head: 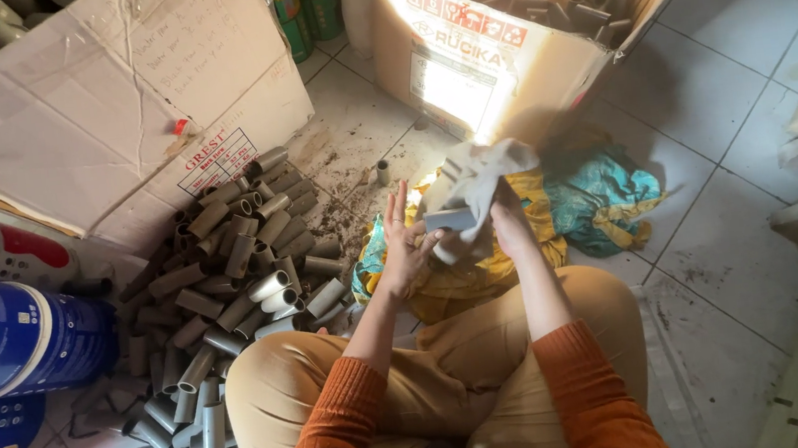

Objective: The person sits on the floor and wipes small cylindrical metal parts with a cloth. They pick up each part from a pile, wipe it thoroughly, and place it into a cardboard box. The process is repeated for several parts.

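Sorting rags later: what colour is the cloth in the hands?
Pale grey-white cloth, wrapped over a grey pipe piece; the head view shows it.

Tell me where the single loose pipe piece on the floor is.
The lone pipe piece stands on the dirty tiles at centre, between the grey pipe pile and the open carton.

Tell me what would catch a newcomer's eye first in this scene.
The big heap of short grey pipe pieces spilling over the tiled floor at the person's left stands out first. In the middle, the left hand and right hand work one grey pipe piece with a pale cloth, above the crossed legs. Beyond them an open cardboard box, lit by bright sun, holds more pipe pieces.
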